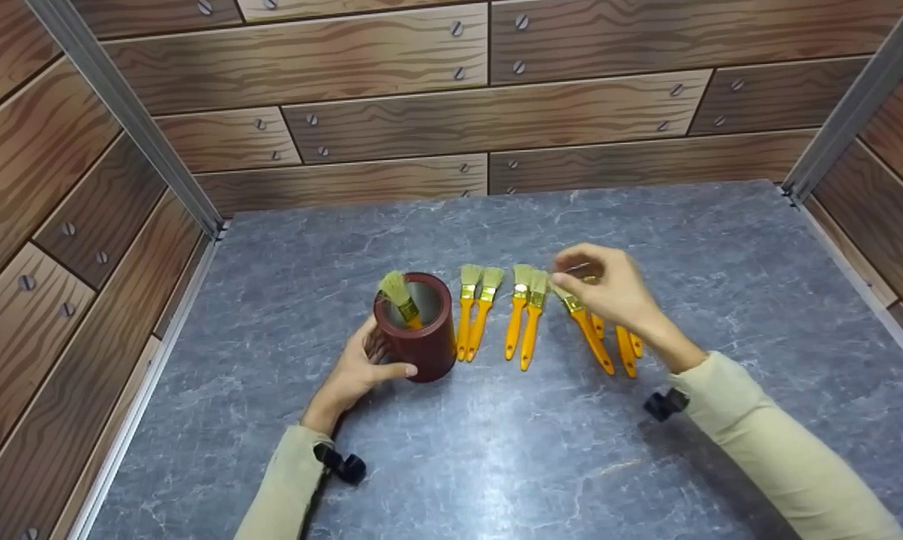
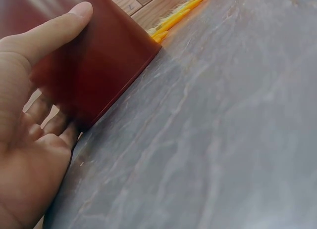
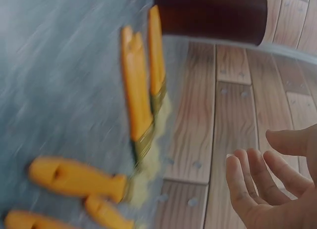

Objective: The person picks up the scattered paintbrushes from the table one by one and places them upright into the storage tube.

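Note:
A dark red cylindrical can point(image 1: 430, 351) stands upright on the tabletop, gripped from its left side by my left hand point(image 1: 352, 376). In the left wrist view the thumb lies along the can's wall point(image 2: 99, 66), and the other fingers reach behind it. One paintbrush point(image 1: 397, 291) leans inside the can, bristles up. To the right lie several paintbrushes with orange handles: a pair point(image 1: 466, 315) beside the can, another pair point(image 1: 517, 319), and a looser group point(image 1: 592, 341). Over that group hovers my right hand point(image 1: 613, 289), its fingers loosely bent with nothing between them in the right wrist view.
The grey marbled table point(image 1: 451, 457) is bounded by wood-patterned panels point(image 1: 391, 56) at the back and sides. Metal posts point(image 1: 133, 112) rise at the back corners. Small black cameras point(image 1: 343, 463) sit on both wrists.

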